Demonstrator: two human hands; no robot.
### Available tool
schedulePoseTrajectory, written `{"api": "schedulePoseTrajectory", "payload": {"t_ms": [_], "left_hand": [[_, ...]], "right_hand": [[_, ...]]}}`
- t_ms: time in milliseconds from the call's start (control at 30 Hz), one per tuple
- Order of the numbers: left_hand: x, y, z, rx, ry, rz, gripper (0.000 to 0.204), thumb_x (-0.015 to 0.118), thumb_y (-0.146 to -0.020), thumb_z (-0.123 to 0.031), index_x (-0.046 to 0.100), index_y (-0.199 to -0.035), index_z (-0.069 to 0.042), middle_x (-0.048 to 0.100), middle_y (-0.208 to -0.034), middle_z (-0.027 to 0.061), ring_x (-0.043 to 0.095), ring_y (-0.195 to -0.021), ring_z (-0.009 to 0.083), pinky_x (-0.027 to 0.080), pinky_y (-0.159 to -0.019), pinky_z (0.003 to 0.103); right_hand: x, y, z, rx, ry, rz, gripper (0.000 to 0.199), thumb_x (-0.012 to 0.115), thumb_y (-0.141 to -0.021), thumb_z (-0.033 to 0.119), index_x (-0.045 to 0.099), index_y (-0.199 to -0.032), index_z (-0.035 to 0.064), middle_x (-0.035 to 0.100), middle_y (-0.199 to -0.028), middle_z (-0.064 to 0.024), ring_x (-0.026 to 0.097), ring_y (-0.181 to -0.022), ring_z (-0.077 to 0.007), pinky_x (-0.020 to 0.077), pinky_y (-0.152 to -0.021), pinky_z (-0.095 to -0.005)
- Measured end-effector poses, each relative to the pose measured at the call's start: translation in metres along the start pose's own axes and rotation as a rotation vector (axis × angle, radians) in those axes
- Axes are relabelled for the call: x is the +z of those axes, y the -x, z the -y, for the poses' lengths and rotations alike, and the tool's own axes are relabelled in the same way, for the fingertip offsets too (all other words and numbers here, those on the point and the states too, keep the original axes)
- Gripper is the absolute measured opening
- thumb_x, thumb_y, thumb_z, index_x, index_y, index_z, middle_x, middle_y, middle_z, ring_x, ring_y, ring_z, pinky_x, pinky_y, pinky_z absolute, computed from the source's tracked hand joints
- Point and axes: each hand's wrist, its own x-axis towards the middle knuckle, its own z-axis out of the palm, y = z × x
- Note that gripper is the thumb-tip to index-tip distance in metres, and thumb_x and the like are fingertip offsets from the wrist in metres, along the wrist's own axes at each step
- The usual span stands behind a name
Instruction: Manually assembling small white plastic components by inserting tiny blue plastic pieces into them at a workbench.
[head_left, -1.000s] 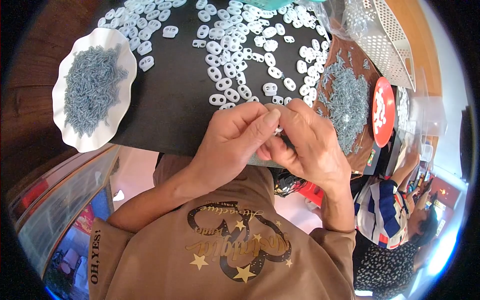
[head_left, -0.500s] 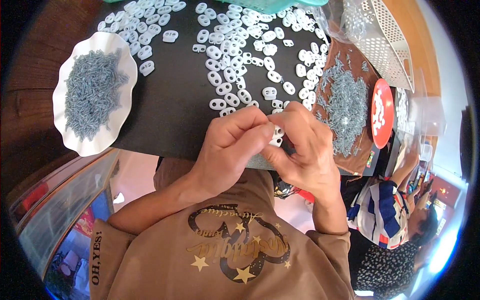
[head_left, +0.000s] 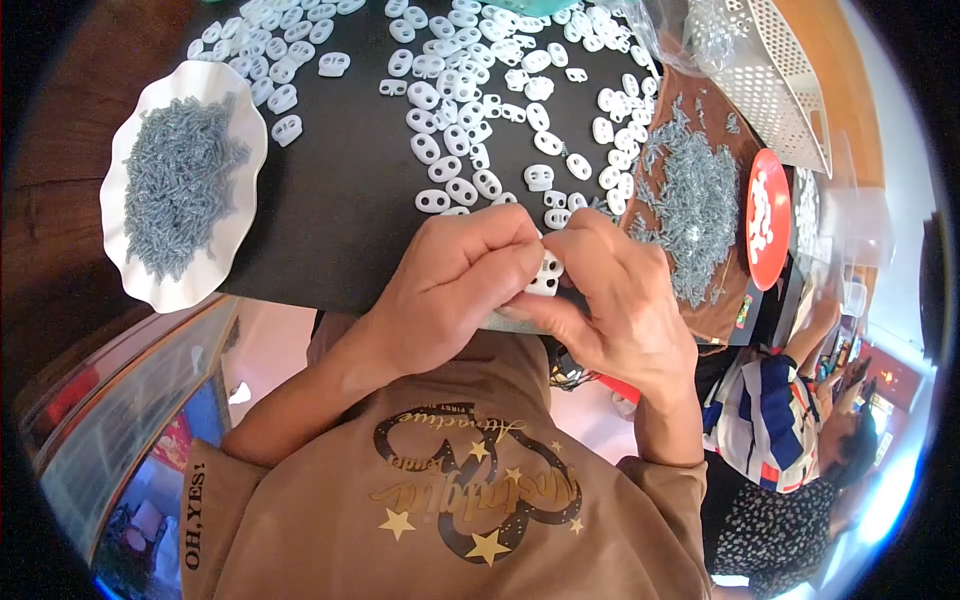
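- At my far left, the white scalloped plate (head_left: 140, 285) is heaped with small grey metal springs (head_left: 180, 185); judging by that, plenty of stock is left.
- Across the black mat (head_left: 340, 200), dozens of white two-hole plastic cord-lock pieces (head_left: 450, 165) lie scattered loose; whether they are finished I cannot tell.
- My left hand (head_left: 450, 290) pinches one white two-hole cord-lock (head_left: 545, 275) at the mat's near edge.
- My right hand (head_left: 615, 300) grips the same piece from the other side, fingers closed on it.
- To the right, a second pile of grey springs (head_left: 695, 205) lies on a brown board (head_left: 715, 320).
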Motion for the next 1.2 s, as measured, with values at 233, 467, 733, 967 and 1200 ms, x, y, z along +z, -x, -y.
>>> {"api": "schedulePoseTrajectory", "payload": {"t_ms": [233,467,733,967,1200], "left_hand": [[-0.003,0.002,-0.003,-0.043,-0.026,0.087,0.023,0.047,-0.091,-0.012,0.044,-0.072,-0.001,0.04,-0.062,-0.0026,0.035,-0.06,0.0043,0.032,-0.051,0.025],[-0.001,0.001,0.003,0.019,-0.055,0.101,0.022,0.046,-0.089,-0.011,0.042,-0.07,-0.001,0.037,-0.059,0.0007,0.035,-0.057,0.0061,0.032,-0.049,0.028],[0.001,0.005,0.005,0.011,-0.1,0.103,0.021,0.046,-0.087,-0.012,0.042,-0.07,0.0,0.038,-0.057,0.0047,0.036,-0.054,0.009,0.032,-0.048,0.031],[0.001,0.005,0.004,0.058,-0.106,0.082,0.021,0.047,-0.087,-0.012,0.043,-0.07,0.0,0.039,-0.057,0.0052,0.036,-0.055,0.009,0.032,-0.049,0.031],[0.004,0.006,-0.004,0.01,-0.154,0.092,0.021,0.046,-0.087,-0.015,0.046,-0.072,0.0,0.041,-0.059,0.0024,0.037,-0.056,0.0093,0.031,-0.051,0.028]], "right_hand": [[0.002,-0.001,0.002,-0.072,-0.027,-0.02,0.036,0.077,-0.072,0.027,0.054,-0.081,0.0007,0.047,-0.07,-0.0105,0.049,-0.053,-0.0277,0.0389,-0.046,-0.0374],[0.005,0.001,0.0,-0.073,-0.082,-0.044,0.034,0.077,-0.072,0.025,0.052,-0.072,0.0015,0.044,-0.065,-0.0084,0.045,-0.05,-0.0261,0.0359,-0.044,-0.0364],[0.012,0.006,0.0,-0.029,-0.164,-0.059,0.032,0.076,-0.071,0.018,0.05,-0.069,0.0012,0.042,-0.062,-0.0087,0.045,-0.049,-0.0261,0.0339,-0.043,-0.0365],[0.006,0.005,0.002,-0.023,-0.174,-0.011,0.025,0.073,-0.074,0.013,0.051,-0.072,0.0003,0.045,-0.064,-0.0105,0.048,-0.05,-0.0278,0.0353,-0.044,-0.0366],[-0.005,0.018,-0.008,0.124,-0.523,0.059,0.018,0.058,-0.092,0.013,0.054,-0.081,-0.0013,0.047,-0.068,-0.0088,0.046,-0.056,-0.021,0.0365,-0.052,-0.0333]]}}
